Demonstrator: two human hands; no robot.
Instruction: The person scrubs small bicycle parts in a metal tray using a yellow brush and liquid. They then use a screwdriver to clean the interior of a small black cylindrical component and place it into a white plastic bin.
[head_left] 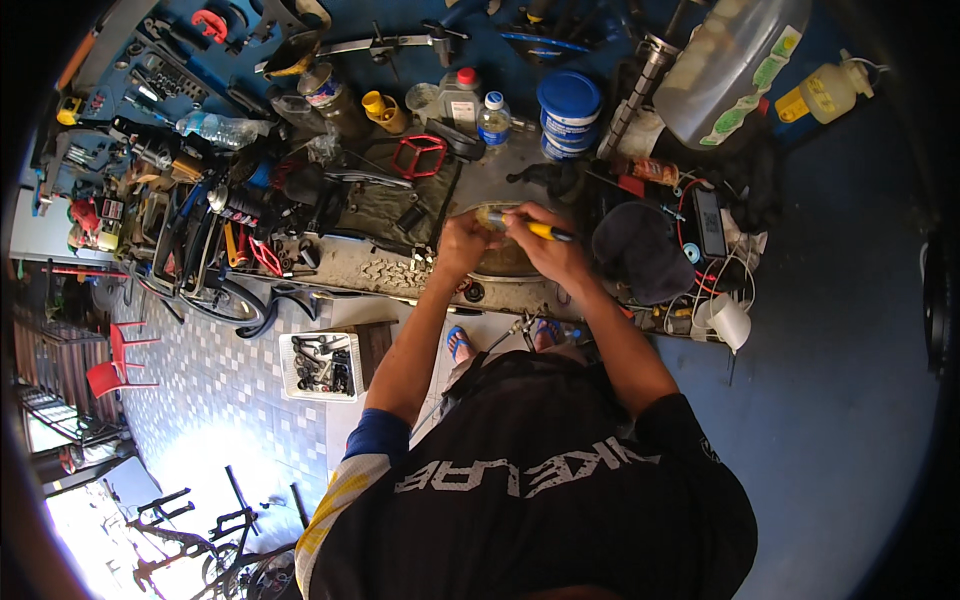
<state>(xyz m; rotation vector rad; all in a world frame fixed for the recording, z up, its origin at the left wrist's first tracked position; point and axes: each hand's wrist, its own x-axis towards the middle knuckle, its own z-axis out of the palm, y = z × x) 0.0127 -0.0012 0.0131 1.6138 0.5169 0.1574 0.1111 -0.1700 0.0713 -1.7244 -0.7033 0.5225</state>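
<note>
Both my hands meet over a shallow round pan at the front of the cluttered workbench. Across my right hand runs a tool with a yellow-and-black handle; its fingers are closed round it. The tool's working end lies by my left fingers and is too small to make out. My left hand is closed close beside it, with the fingers pinched together. What it holds, if anything, is hidden. Left of the pan, a bicycle chain lies along the bench edge.
Red pedals, a blue tub and a clear bottle stand or lie behind my hands. A dark cap and a white cup are at the right. Below the bench, a white basket holds metal parts.
</note>
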